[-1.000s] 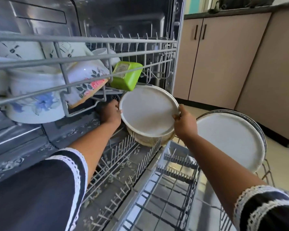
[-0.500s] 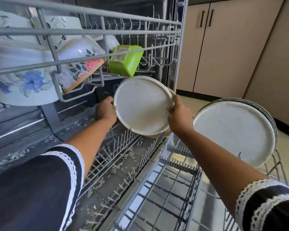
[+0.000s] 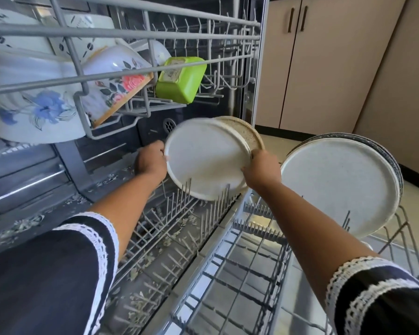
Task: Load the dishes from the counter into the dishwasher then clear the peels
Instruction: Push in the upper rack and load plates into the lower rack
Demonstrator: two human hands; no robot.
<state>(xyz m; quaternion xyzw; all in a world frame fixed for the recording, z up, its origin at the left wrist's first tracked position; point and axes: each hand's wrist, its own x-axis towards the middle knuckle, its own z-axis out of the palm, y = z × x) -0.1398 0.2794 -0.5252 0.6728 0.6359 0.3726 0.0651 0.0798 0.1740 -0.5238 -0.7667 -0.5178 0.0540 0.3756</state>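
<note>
A white speckled plate (image 3: 207, 157) stands tilted on edge among the tines of the lower rack (image 3: 179, 228). My left hand (image 3: 151, 160) grips its left rim and my right hand (image 3: 261, 169) grips its right rim. A second plate with a brownish rim (image 3: 248, 134) stands just behind it. Two larger plates (image 3: 339, 184) stand on edge at the right end of the pulled-out rack, a dark-rimmed one behind a white one.
The upper rack (image 3: 121, 35) hangs over my left arm, holding floral bowls (image 3: 34, 110), a cup (image 3: 116, 85) and a green container (image 3: 180, 79). Bits of debris litter the dishwasher floor (image 3: 150, 259). Beige cabinets (image 3: 324, 64) stand to the right.
Both hands lowered the white plate and tipped it upright into the lower rack's tines. The brownish-rimmed plate behind it has come into view.
</note>
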